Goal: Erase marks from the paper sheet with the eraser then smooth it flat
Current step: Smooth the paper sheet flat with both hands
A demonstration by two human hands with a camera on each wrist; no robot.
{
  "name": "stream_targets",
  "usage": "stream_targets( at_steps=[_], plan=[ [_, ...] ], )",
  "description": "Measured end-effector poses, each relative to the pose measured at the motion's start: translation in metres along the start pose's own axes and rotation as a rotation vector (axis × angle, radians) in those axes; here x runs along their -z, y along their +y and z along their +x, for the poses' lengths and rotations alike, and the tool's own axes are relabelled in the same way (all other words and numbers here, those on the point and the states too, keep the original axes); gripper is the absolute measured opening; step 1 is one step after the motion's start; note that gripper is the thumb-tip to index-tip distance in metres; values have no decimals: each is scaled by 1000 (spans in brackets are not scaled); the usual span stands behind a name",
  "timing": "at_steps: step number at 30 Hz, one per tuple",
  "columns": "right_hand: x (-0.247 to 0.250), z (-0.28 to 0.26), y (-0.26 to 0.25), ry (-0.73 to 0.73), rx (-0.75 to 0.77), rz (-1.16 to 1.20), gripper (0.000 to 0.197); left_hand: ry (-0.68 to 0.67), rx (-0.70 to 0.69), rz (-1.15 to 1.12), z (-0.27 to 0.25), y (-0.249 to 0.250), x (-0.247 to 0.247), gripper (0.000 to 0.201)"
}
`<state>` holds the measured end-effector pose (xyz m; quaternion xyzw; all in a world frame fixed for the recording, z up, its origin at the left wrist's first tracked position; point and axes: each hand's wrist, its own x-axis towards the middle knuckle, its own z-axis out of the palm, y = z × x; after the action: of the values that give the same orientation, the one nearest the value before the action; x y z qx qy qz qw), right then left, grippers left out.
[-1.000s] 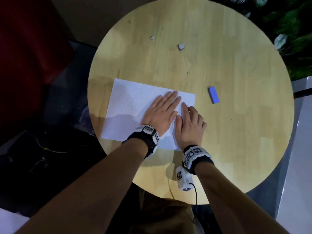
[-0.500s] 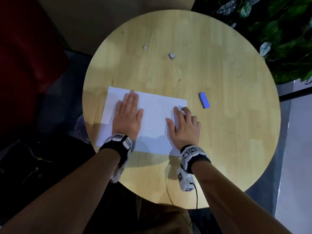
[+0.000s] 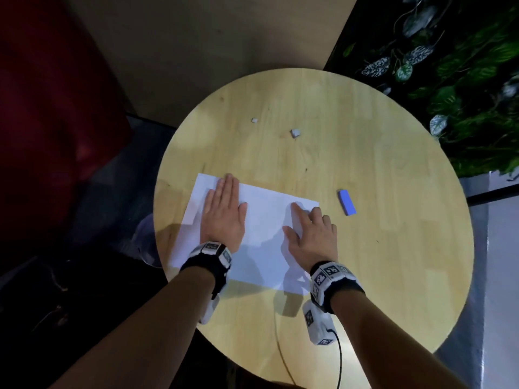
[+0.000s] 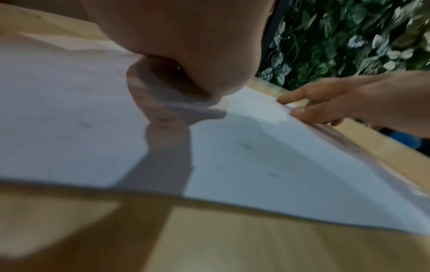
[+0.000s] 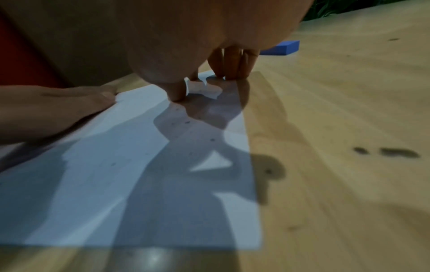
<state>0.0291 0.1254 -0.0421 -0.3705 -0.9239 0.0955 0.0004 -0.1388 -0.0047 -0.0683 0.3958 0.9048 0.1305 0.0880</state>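
A white paper sheet (image 3: 261, 234) lies flat on a round wooden table (image 3: 365, 276), toward the table's left and near side, its long axis running left to right and slightly tilted, so the right end sits a little nearer the person. The left hand (image 3: 224, 217) rests palm down on the sheet's left part, fingers straight and close together, pointing away from the person and holding nothing. The right hand (image 3: 311, 237) rests at the sheet's right edge with fingers spread and slightly bent, their tips pressing the paper near its far right corner; it grasps nothing. The blue eraser (image 3: 347, 202) lies on the bare wood just right of the sheet, apart from both hands, its long axis pointing away from the person and slightly leftward. Two small pale scraps (image 3: 295, 133) lie farther back on the table. Faint grey specks dot the paper in the wrist views; no writing is legible. Each wrist wears a black band (image 3: 332, 279) carrying black-and-white square markers.
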Motion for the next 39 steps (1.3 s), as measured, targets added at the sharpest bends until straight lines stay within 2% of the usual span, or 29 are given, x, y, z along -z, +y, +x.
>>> stream_targets(
  at_steps=[4, 5, 7, 9, 10, 11, 12, 14, 15, 16, 19, 20, 21, 23, 25, 27, 29, 32, 34, 35, 38, 39],
  plan=[
    [-1, 4, -7, -7, -2, 18, 59, -116, -369, 24, -4, 32, -9, 57],
    [0, 5, -5, -12, 10, 19, 59, -128, -381, 49, -5, 28, -11, 57],
    [2, 5, 1, -45, 43, 47, 57, -103, -252, 72, -2, 10, -9, 59],
    [3, 7, 6, -84, 69, 86, 56, -49, -56, 65, 5, -6, -4, 62],
    [2, 8, 6, -91, 78, 96, 56, -60, 5, 57, 8, -6, 0, 63],
    [2, 8, 4, -92, 82, 106, 56, -71, 1, 26, 11, 1, 3, 64],
    [1, 9, 2, -95, 83, 118, 55, -88, -73, -7, 11, 12, 4, 64],
    [1, 10, 1, -114, 92, 137, 54, -145, -337, 9, -1, 32, -4, 62],
    [1, 11, 2, -120, 101, 141, 54, -157, -421, 42, -7, 32, -7, 61],
    [2, 12, 4, -127, 108, 151, 56, -149, -414, 63, -10, 25, -9, 59],
    [1, 12, 9, -131, 97, 236, 60, -46, -78, 72, -9, -8, -3, 59],
    [0, 11, 8, -120, 89, 250, 60, -27, 1, 69, -7, -13, 1, 61],
    [-2, 10, 6, -109, 79, 256, 59, -23, 23, 67, -4, -10, 4, 62],
    [-6, 8, 1, -90, 54, 273, 55, -27, -82, 14, 1, 15, 8, 63],
    [-7, 7, -2, -71, 43, 304, 51, -88, -299, 24, -7, 45, 2, 62],
    [-6, 7, -1, -53, 55, 327, 51, -121, -433, 79, -18, 46, -5, 60],
    [-4, 7, 1, -86, 58, 331, 53, -77, -356, 79, -28, 15, -6, 57],
    [-2, 6, 2, -116, 52, 341, 58, 36, -45, 112, -32, -45, 6, 58],
    [-6, 5, 0, -131, 50, 327, 60, 89, 83, 107, -28, -48, 15, 60],
    [-7, 5, -1, -142, 50, 311, 62, 108, 41, 93, -30, -38, 12, 60],
    [-8, 5, 2, -164, 80, 248, 67, 59, -289, -1, -56, 1, -7, 56],
    [-8, 5, 5, -172, 96, 238, 68, 50, -333, 1, -63, 0, -6, 55]
  ],
)
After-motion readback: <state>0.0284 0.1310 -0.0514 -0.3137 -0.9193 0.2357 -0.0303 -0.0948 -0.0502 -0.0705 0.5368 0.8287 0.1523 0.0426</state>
